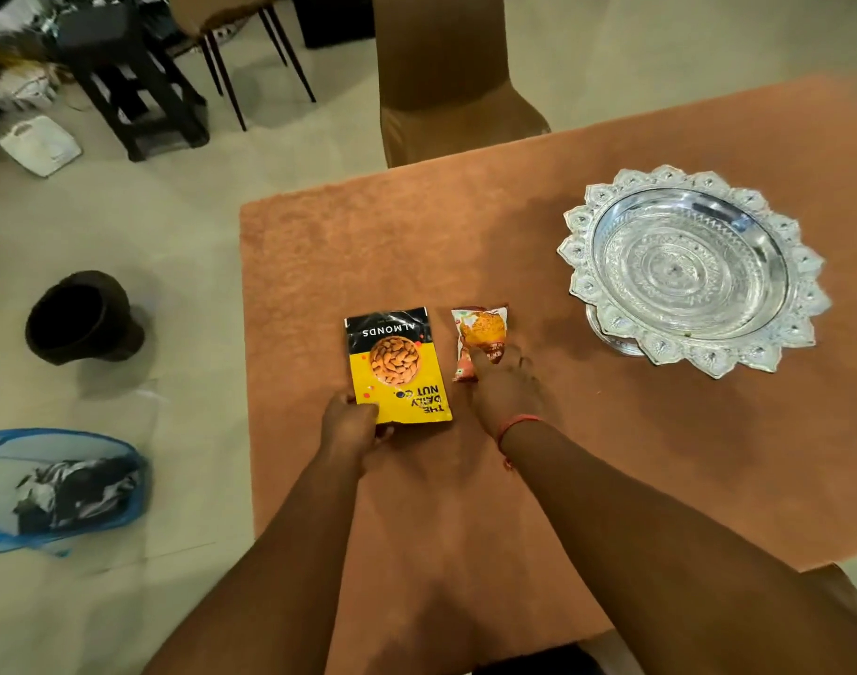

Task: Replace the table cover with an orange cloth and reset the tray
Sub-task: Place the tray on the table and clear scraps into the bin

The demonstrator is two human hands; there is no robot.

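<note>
On the orange cloth (611,431) lie two snack packets and one silver tray (582,285), which holds nothing and sits well right of them. Her left hand (351,421) pinches the almond pouch (395,365) by its near corner; her right hand (502,382) presses curled fingers on the small packet (480,328) just beside it. Beyond stands one covered chair (441,75); on the pale floor, one dark pot (83,316) and one blue mesh basket (7,440) holding dark cloth.

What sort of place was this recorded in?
Probably a home dining area: a table under an orange cloth, a fabric-covered chair pushed up to it, and an ornate silver tray on top.
</note>
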